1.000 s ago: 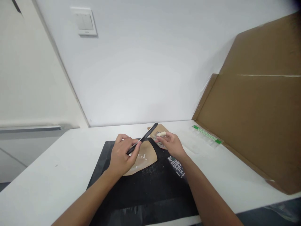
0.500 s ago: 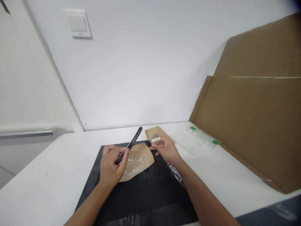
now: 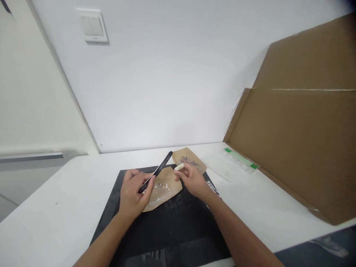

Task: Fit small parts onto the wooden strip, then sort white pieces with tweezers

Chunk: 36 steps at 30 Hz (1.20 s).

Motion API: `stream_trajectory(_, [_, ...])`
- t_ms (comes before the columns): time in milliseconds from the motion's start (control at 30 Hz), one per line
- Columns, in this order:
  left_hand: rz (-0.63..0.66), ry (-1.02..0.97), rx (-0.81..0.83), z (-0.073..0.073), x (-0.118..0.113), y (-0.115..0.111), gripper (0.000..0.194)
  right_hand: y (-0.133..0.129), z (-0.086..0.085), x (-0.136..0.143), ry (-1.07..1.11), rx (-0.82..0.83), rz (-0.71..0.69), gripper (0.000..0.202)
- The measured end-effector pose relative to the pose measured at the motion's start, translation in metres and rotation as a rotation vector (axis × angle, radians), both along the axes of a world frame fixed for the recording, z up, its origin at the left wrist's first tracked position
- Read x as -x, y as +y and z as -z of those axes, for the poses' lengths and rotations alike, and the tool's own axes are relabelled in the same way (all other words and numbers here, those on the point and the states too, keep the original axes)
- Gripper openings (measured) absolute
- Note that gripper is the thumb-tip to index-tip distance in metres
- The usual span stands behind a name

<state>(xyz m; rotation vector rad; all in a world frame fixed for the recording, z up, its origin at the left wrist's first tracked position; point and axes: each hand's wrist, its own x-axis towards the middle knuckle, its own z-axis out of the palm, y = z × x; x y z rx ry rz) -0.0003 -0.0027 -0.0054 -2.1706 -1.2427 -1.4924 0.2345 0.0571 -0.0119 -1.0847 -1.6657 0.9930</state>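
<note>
My left hand (image 3: 135, 191) is closed round a slim dark stick (image 3: 163, 163), which slants up and to the right above a brown paper (image 3: 174, 182). Small white bits lie on that paper. To the right, my right hand (image 3: 194, 181) pinches a small pale piece (image 3: 179, 167) at the fingertips, near the upper end of the stick but apart from it. Behind this hand is a second brown paper (image 3: 183, 152) with small shiny, clear items on it. The first paper rests on a black mat (image 3: 172, 230).
On the white table (image 3: 55, 207), at the right, lies a clear plastic case with a green label (image 3: 241, 158). An opened cardboard box (image 3: 294, 144) stands at the right. A white wall with a switch (image 3: 93, 26) rises behind.
My right hand has moved left with the pale piece, closer to the stick, and more of the second paper shows. My left hand and the stick have shifted slightly right.
</note>
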Motion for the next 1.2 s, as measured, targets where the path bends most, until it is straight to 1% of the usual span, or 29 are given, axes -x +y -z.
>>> stream_trajectory(133, [0.004,0.025,-0.014,-0.001,0.001,0.001,0.005,-0.008,0.001,0.007,-0.036,-0.003,-0.037,0.017])
stream_trajectory(300, [0.012,0.052,-0.019,0.001,0.003,0.002,0.005,-0.011,0.005,0.013,-0.053,0.05,-0.095,0.017])
stream_trajectory(367, [0.022,0.066,-0.015,0.001,0.003,0.003,0.004,-0.012,0.004,0.014,-0.107,0.016,-0.087,0.015])
stream_trajectory(467, [0.03,0.08,-0.011,0.002,0.003,0.004,0.004,-0.014,0.0,0.014,-0.193,-0.077,-0.071,0.013])
stream_trajectory(633, [0.038,0.098,0.005,0.003,0.003,0.004,0.007,-0.014,-0.003,0.011,-0.255,-0.178,-0.053,0.02])
stream_trajectory(700, [0.046,0.108,0.02,0.004,0.004,0.005,0.008,-0.015,-0.003,0.011,-0.243,-0.182,-0.059,0.02])
stream_trajectory(867, [0.07,0.13,0.049,0.008,0.004,0.006,0.008,-0.018,-0.003,0.014,-0.078,-0.066,-0.119,0.014])
stream_trajectory(933, [0.073,0.133,0.058,0.009,0.005,0.007,0.007,-0.018,-0.003,0.014,-0.094,-0.113,-0.09,0.014])
stream_trajectory(1067, [0.084,0.14,0.077,0.01,0.005,0.007,0.006,-0.019,-0.002,0.013,-0.188,-0.261,0.016,0.022])
stream_trajectory(1133, [0.093,0.143,0.086,0.008,0.004,0.005,0.007,-0.018,-0.001,0.013,-0.171,-0.255,0.058,0.023])
stream_trajectory(1200, [0.101,0.144,0.092,0.007,0.003,0.004,0.008,-0.018,0.0,0.014,-0.118,-0.198,0.071,0.024])
